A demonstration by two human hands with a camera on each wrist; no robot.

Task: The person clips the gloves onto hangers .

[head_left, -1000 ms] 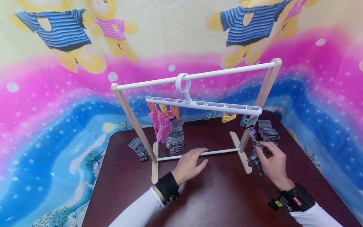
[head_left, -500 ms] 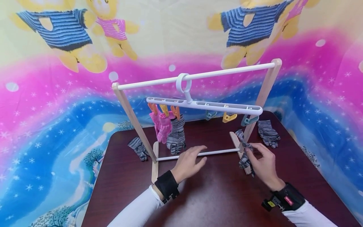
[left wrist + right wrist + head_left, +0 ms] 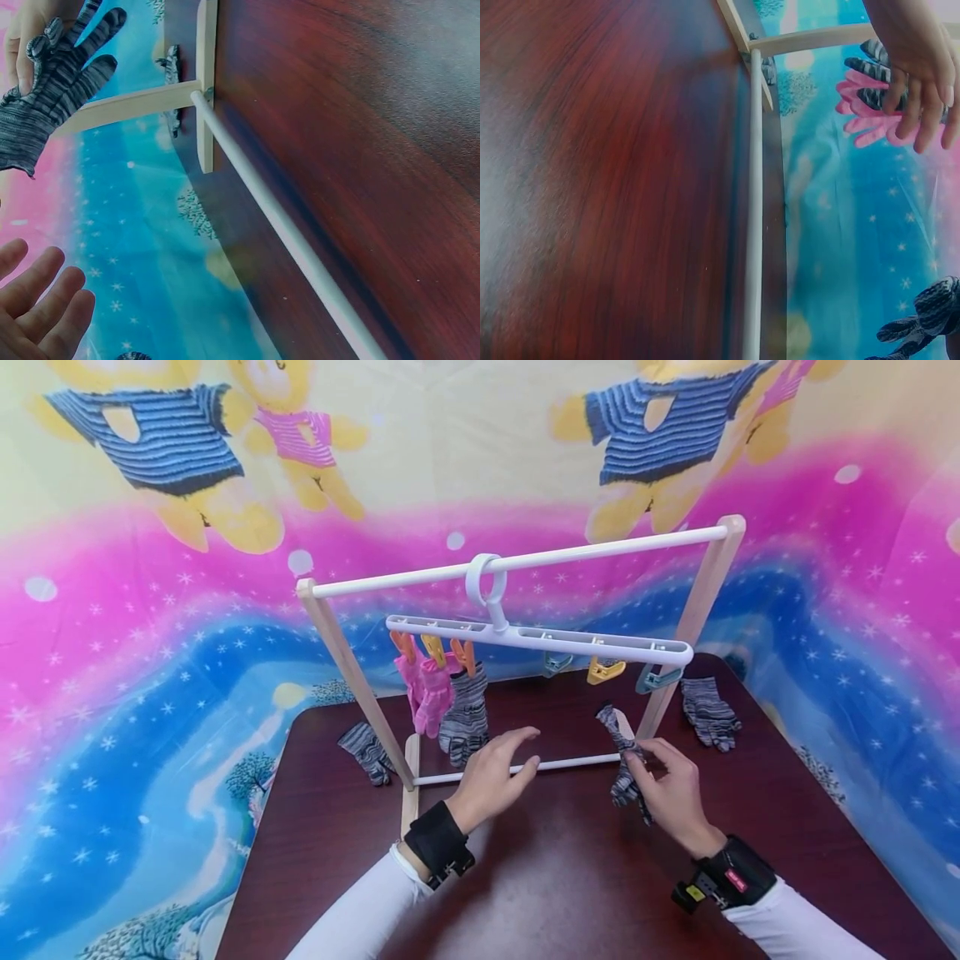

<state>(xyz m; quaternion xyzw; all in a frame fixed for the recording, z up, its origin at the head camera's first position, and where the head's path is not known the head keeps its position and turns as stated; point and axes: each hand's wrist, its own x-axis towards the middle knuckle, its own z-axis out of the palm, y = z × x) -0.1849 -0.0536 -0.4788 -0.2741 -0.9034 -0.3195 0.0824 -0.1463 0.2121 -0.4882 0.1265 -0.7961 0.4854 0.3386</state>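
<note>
My right hand [image 3: 675, 789] pinches a grey and black knit glove [image 3: 626, 787] in front of the rack's right leg. In the left wrist view that glove [image 3: 45, 112] hangs with its fingers spread and its cuff low. My left hand [image 3: 491, 781], fingers apart and holding nothing, is over the rack's lower bar. Above both hands, a white clip hanger [image 3: 592, 643] hangs by its ring from the top bar. Pink gloves [image 3: 433, 702] and a grey knit glove [image 3: 465, 714] hang from its left clips. The right-hand clips, including a yellow clip [image 3: 603, 672], hold nothing.
A wooden rack [image 3: 352, 685] with white bars stands on the dark red table [image 3: 540, 893]. One grey glove [image 3: 708, 714] lies at the back right and another grey glove [image 3: 365, 753] beside the left leg. A printed cloth [image 3: 187, 710] closes off the back and sides.
My right hand has carried the pinched glove leftward, from beside the right leg to in front of it. The left hand has turned slightly, its fingers lifting, and remains near the lower bar.
</note>
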